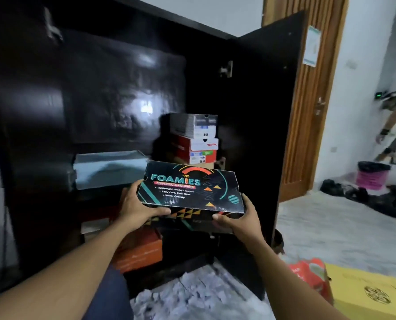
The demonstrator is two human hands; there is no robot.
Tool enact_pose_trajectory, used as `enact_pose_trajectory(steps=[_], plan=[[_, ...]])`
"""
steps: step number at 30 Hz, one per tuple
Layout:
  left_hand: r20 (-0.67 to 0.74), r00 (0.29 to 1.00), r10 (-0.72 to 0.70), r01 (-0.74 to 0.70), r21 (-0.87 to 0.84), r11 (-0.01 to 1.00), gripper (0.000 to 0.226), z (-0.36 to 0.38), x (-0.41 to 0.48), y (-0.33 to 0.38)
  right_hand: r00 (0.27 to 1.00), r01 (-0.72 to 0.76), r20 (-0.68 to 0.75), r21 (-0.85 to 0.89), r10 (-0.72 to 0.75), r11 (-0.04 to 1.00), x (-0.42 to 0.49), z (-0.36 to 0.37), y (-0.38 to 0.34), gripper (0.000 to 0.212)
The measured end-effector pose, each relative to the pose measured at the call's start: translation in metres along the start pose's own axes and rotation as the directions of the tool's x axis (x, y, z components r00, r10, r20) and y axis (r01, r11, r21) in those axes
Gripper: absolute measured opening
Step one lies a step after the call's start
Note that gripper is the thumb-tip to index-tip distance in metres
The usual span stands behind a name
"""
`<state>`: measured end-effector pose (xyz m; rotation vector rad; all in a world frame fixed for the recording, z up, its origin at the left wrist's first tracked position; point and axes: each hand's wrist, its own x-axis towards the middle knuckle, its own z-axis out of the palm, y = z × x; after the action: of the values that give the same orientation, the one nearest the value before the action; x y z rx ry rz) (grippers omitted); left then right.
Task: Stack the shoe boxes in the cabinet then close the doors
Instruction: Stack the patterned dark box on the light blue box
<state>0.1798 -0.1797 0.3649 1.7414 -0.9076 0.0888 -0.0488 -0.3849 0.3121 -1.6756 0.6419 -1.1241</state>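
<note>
I hold a black Foamies Skechers shoe box in front of the open dark cabinet. My left hand grips its left end and my right hand grips its right front corner. Inside the cabinet a stack of shoe boxes stands at the back right, with a grey and white box on top of a red one. A pale grey box lies on the left, and an orange box sits low below it. The right door stands open.
A yellow box and a red bag lie on the floor at the lower right. A wooden room door stands behind the cabinet door. Another person bends near a pink bin and black bags.
</note>
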Motion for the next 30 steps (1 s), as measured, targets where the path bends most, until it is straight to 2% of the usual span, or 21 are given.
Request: enact_pose_trajectory(steps=[3,7,10,12,14,16,18,20,24,27,30], plan=[[-0.142,0.99,0.011,-0.008,0.024,1.0,0.121,-0.028,0.022,-0.012,0.997,0.08,0.021,-0.001,-0.08,0.997,0.036,0.044,-0.02,0.094],[-0.326,0.944,0.041,-0.036,0.023,0.999,0.113,-0.048,0.062,-0.023,0.99,0.135,0.044,0.006,-0.135,0.991,0.087,0.098,-0.033,0.091],[-0.42,0.907,0.026,-0.014,0.034,0.999,0.109,-0.056,0.095,-0.029,0.98,0.194,0.05,0.017,-0.195,0.981,0.128,0.135,-0.035,0.089],[-0.475,0.88,0.016,0.015,0.062,0.998,0.106,-0.062,0.113,-0.034,0.97,0.218,0.109,0.017,-0.219,0.976,0.151,0.159,-0.04,0.091],[-0.544,0.839,0.01,0.047,0.089,0.995,0.109,-0.068,0.131,-0.043,0.958,0.224,0.177,0.039,-0.227,0.974,0.176,0.184,-0.04,0.079],[-0.608,0.794,-0.001,0.085,0.111,0.99,0.113,-0.073,0.147,-0.05,0.951,0.256,0.177,0.013,-0.254,0.967,0.192,0.208,-0.039,0.071],[-0.644,0.765,-0.014,0.135,0.139,0.981,0.119,-0.075,0.16,-0.056,0.955,0.245,0.154,0.066,-0.252,0.967,0.204,0.231,-0.036,0.082],[-0.668,0.744,-0.013,0.145,0.142,0.979,0.117,-0.075,0.17,-0.064,0.962,0.216,0.143,0.134,-0.235,0.967,0.211,0.25,-0.031,0.082],[-0.735,0.677,0.049,0.121,0.177,0.977,0.081,-0.067,0.186,-0.077,0.945,0.242,0.165,0.227,-0.282,0.943,0.221,0.278,-0.02,0.071],[-0.747,0.655,0.11,0.092,0.224,0.97,0.065,-0.055,0.197,-0.086,0.926,0.305,0.169,0.197,-0.338,0.932,0.229,0.289,-0.015,0.086],[-0.724,0.661,0.197,0.063,0.315,0.947,0.066,-0.049,0.208,-0.103,0.904,0.371,0.185,0.11,-0.385,0.922,0.237,0.297,-0.017,0.103]])
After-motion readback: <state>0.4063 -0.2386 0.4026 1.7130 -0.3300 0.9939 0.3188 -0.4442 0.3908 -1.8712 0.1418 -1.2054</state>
